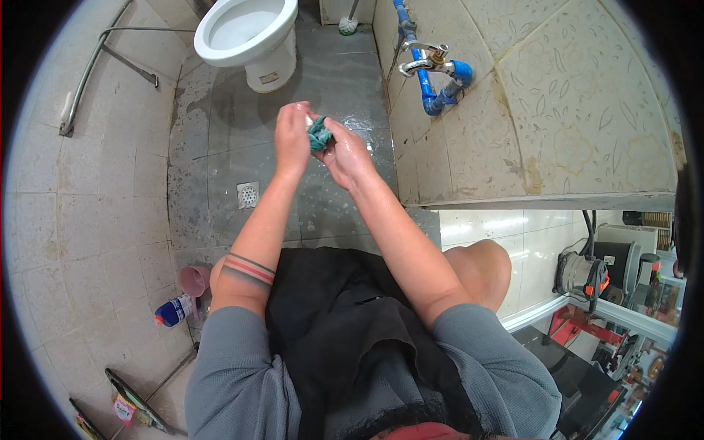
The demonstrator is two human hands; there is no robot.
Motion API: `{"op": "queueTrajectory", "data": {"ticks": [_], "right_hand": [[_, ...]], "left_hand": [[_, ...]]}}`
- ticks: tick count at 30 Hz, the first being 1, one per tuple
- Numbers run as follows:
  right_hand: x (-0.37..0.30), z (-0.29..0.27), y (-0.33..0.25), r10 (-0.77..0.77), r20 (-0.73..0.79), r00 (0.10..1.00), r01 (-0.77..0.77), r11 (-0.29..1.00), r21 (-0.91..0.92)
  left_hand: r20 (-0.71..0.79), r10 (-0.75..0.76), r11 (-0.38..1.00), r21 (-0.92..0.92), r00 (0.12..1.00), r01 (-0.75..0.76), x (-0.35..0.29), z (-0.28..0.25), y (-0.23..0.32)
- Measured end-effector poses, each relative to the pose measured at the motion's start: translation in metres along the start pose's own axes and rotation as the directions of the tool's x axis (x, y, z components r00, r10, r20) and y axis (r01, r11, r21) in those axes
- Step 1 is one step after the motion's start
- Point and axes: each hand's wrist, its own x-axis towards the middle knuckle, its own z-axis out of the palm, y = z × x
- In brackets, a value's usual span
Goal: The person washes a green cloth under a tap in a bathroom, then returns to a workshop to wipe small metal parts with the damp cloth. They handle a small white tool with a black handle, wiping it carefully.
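Observation:
A crumpled teal-green cloth or mesh scrubber [320, 135] is bunched between my two hands over the wet floor. My left hand [292, 143] presses against it from the left, fingers together and bent over. From the right, my right hand [346, 155] cups it, with the fingers curled beneath and the thumb near the top. A small white patch shows between the left fingers and the green bundle; whether it is foam or soap I cannot tell. Both hands look wet.
A white toilet [246, 33] stands ahead, with a toilet brush [347, 26] beyond it. A tap [429, 62] on blue pipes juts from the right wall. A floor drain [248, 195] lies left of my forearms. A pink dipper [194, 280] and blue bottle [174, 312] sit by the left wall.

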Motion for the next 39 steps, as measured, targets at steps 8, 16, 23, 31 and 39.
{"op": "queueTrajectory", "data": {"ticks": [8, 16, 23, 31, 39], "right_hand": [[0.008, 0.004, -0.004, -0.138, -0.104, 0.985, 0.155, 0.97, 0.188], [-0.017, 0.028, -0.006, -0.127, -0.05, 0.991, 0.122, 0.989, -0.086], [-0.003, 0.02, -0.011, -0.601, -0.081, 0.795, 0.347, 0.559, -0.753], [-0.016, 0.023, 0.006, -0.055, 0.003, 0.998, 0.054, 0.946, -0.321], [-0.006, -0.01, 0.031, 0.034, -0.019, 0.999, -0.034, 0.999, -0.027]], "left_hand": [[0.054, 0.452, 0.858, 0.248, 0.89, -0.451, -0.058, 0.046, -0.012], [-0.113, 0.072, 0.977, -0.194, 0.991, -0.093, -0.005, 0.013, 0.015], [0.181, -0.256, 0.682, -0.662, 0.95, 0.31, -0.059, 0.043, 0.024], [0.1, 0.531, 0.789, 0.302, 0.841, -0.534, -0.015, 0.001, -0.006], [0.248, 0.446, 0.818, 0.276, 0.86, -0.504, -0.002, 0.002, -0.013]]}}
